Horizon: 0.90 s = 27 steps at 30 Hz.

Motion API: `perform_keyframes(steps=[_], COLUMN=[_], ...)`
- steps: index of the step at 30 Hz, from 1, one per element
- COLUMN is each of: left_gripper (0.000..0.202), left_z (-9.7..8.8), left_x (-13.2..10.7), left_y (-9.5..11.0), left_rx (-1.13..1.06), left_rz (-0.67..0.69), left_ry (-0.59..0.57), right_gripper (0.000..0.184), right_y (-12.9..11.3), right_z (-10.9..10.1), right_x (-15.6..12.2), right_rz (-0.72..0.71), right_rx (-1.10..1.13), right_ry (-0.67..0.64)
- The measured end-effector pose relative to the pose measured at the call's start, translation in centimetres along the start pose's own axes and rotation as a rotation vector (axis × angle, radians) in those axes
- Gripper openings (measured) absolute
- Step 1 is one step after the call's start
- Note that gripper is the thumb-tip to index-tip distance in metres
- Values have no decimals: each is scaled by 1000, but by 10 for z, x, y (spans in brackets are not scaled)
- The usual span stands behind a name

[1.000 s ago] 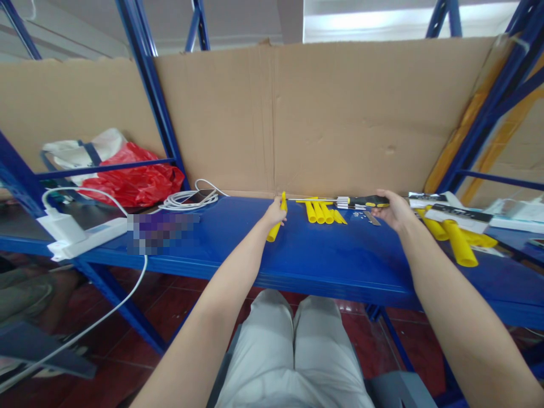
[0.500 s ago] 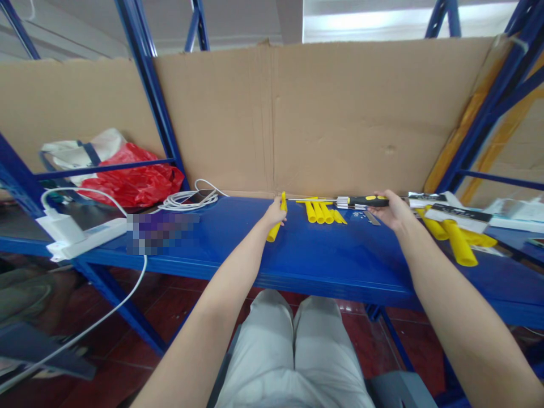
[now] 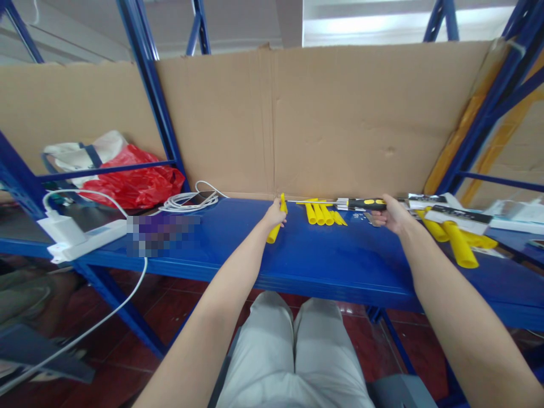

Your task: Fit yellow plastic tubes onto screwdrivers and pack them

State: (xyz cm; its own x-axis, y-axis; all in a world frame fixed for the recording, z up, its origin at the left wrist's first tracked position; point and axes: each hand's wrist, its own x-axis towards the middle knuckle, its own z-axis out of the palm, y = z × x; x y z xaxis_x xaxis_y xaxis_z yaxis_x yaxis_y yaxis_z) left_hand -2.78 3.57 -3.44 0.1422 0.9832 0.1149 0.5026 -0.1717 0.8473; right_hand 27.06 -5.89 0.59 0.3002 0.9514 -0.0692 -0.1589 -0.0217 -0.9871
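Observation:
My left hand [image 3: 276,215] is closed around a yellow tube-like piece [image 3: 273,233], held upright and slightly tilted above the blue shelf. My right hand [image 3: 391,214] grips the black-and-yellow handle of a long screwdriver [image 3: 366,203]. Its thin shaft points left, with the tip close to the yellow piece; whether they touch I cannot tell. Under the shaft, several yellow pieces [image 3: 320,215] lie in a row. Tiny light-coloured parts [image 3: 359,216] and a flat metal strip [image 3: 374,221] lie near my right fingers, which partly cover the strip.
More yellow tubes [image 3: 459,243] and black-and-white packets [image 3: 459,218] lie at the right. To the left are a coiled white cable [image 3: 187,201], a power strip [image 3: 97,235] and a red plastic bag [image 3: 136,178]. A cardboard panel [image 3: 331,119] stands behind the blue shelf [image 3: 323,263].
My right hand has shifted slightly, and its fingers now cover more of the metal strip. My left hand and the yellow piece stay almost in place.

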Motion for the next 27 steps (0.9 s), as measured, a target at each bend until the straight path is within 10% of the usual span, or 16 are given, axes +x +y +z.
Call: perform_keyframes(steps=[14,22,27], left_gripper=[58,58,56], left_z=[0,0,0], left_x=[2,0,-1], left_y=[-1,1,1], left_rx=[34,29,38], left_rz=[-9,-18,-21], left_ry=[4,-1,3], right_gripper=[43,19,44], right_y=[0,-5,-3], right_z=[-3,1,-5], right_x=[1,-5,1], right_rz=[-47,-83,-12], right_rx=[-44,10,-37], right_ry=[-19,21,5])
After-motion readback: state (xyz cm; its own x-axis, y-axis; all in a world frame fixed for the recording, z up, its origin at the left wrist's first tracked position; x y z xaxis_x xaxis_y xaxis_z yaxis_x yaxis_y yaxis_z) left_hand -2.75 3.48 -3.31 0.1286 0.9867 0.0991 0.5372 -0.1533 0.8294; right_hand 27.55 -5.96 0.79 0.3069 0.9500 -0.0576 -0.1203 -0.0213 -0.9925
